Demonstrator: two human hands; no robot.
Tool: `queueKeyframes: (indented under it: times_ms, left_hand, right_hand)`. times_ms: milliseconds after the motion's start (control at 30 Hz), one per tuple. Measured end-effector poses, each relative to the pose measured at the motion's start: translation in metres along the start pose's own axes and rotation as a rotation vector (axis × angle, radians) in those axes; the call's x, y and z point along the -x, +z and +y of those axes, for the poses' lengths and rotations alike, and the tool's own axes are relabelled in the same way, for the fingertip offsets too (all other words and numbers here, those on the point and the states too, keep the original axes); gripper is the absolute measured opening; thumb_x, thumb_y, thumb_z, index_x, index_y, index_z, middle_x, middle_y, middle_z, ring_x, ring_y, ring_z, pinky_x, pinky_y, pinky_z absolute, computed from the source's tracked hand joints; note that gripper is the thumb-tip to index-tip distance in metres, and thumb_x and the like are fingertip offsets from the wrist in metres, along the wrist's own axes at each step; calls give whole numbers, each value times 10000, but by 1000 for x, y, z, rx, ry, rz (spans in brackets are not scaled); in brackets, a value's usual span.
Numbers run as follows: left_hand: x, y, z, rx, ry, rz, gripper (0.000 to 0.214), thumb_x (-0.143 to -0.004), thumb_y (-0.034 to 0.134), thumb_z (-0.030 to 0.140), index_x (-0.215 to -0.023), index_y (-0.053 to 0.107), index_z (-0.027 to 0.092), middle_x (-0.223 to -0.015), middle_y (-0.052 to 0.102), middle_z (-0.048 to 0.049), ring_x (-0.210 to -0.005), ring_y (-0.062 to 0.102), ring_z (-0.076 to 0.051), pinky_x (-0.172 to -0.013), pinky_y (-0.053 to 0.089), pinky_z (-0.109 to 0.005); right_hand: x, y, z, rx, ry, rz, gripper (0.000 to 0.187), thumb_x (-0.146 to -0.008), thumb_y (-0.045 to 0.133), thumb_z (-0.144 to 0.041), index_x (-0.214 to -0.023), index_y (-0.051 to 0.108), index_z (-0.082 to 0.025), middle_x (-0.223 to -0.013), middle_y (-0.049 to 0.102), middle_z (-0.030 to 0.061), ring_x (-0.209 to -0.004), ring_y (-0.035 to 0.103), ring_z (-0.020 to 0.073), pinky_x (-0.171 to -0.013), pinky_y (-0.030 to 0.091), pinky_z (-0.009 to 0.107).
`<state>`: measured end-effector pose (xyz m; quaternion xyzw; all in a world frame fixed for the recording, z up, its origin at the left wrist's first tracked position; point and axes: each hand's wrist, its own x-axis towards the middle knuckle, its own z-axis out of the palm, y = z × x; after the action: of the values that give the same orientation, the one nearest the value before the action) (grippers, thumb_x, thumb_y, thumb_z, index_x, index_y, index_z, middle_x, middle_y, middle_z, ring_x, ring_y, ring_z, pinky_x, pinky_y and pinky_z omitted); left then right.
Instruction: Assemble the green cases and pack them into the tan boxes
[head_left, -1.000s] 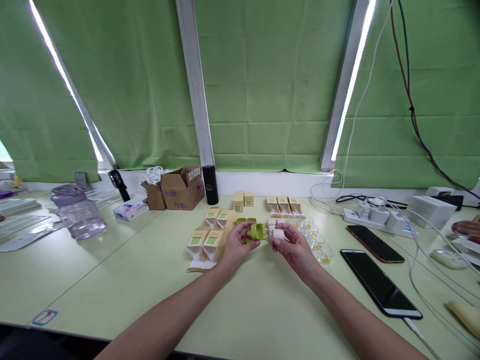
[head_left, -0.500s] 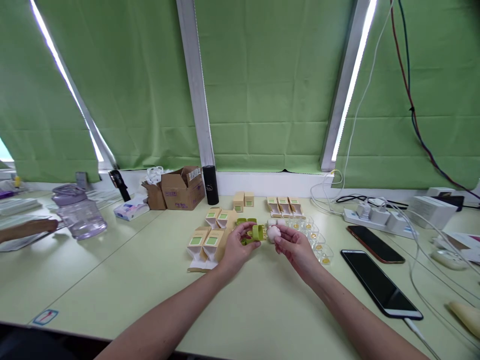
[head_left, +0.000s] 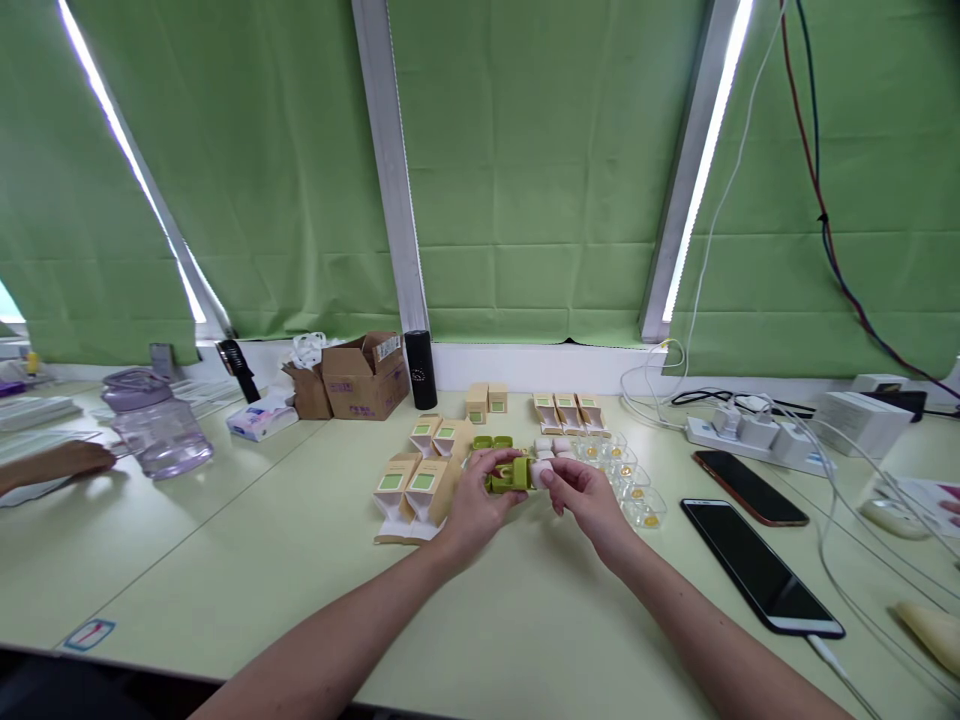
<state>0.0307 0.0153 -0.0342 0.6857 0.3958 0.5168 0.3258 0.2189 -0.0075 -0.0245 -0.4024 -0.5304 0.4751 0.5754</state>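
My left hand (head_left: pixel 478 500) is closed around a small green plastic case (head_left: pixel 516 475), held just above the table. Between the fingertips of my right hand (head_left: pixel 592 498) is a small pinkish-white rounded piece (head_left: pixel 538 473), touching the right end of the green case. More green plastic pieces (head_left: pixel 493 442) lie just behind my left hand. Behind my right hand sit several pinkish-white pieces (head_left: pixel 551 446). Clear plastic cups with yellow centres (head_left: pixel 643 505) stand in rows to its right. Small kraft-paper boxes with green labels (head_left: pixel 420 480) lie left of my left hand.
More kraft boxes (head_left: pixel 577 413) stand farther back. Two phones (head_left: pixel 761 565) and a power strip (head_left: pixel 757 443) with trailing cables are at right. A cardboard box (head_left: pixel 366 378), black cylinder (head_left: pixel 421 370) and purple bottle (head_left: pixel 159 425) stand at left, near another person's hand (head_left: pixel 75 460).
My hands have drawn closer, and the pinkish-white piece now meets the end of the green case. The other person's hand at far left has shifted slightly.
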Motion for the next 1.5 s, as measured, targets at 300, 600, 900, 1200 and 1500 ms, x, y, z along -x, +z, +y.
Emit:
queueKeyframes:
  times_ms: [300, 600, 900, 1200, 1500]
  left_hand:
    - [3, -1, 9, -25, 17, -10, 515, -686, 839, 35, -1138, 764, 268, -1222, 631, -62, -1191, 629, -262, -1099, 498, -445]
    - [3, -3, 7, -36, 31, -55, 471, -714, 897, 152, -1151, 773, 280, -1202, 585, -64, -1109, 643, -242, -1015, 555, -410]
    - [3, -3, 4, -30, 51, -67, 459, -716, 922, 215, -1147, 771, 257, -1182, 596, -73, -1086, 633, -240, -990, 551, -410]
    - [4, -2, 10, -59, 101, -73, 431, -773, 886, 227, -1186, 766, 265, -1174, 615, -87, -1115, 620, -257, -981, 558, -415]
    - [14, 2, 12, -335, 325, -55, 505, -960, 673, 226, -1459, 607, 269, -1399, 613, -132, -1358, 522, -319, -1163, 463, -537]
  right_hand:
    - [0, -2, 2, 63, -1, -24, 612, -689, 816, -749, -871, 775, -167, -567, 573, -20, -495, 479, 122, -504, 394, 270]
    - [1, -2, 4, 83, -4, -40, 595, -715, 805, -740, -831, 766, -157, -581, 587, -8, -520, 514, 134, -532, 423, 279]
    - [3, 0, 6, 129, -33, -37, 581, -762, 755, -762, -776, 747, -181, -539, 572, -12, -516, 510, 145, -544, 417, 286]
    - [4, 3, 8, 10, -34, -23, 630, -758, 804, -716, -1097, 773, -186, -619, 600, -30, -551, 556, 146, -556, 509, 296]
    - [2, 6, 12, -49, -49, 22, 655, -727, 831, -719, -1078, 769, -169, -653, 631, -16, -554, 577, 152, -546, 557, 328]
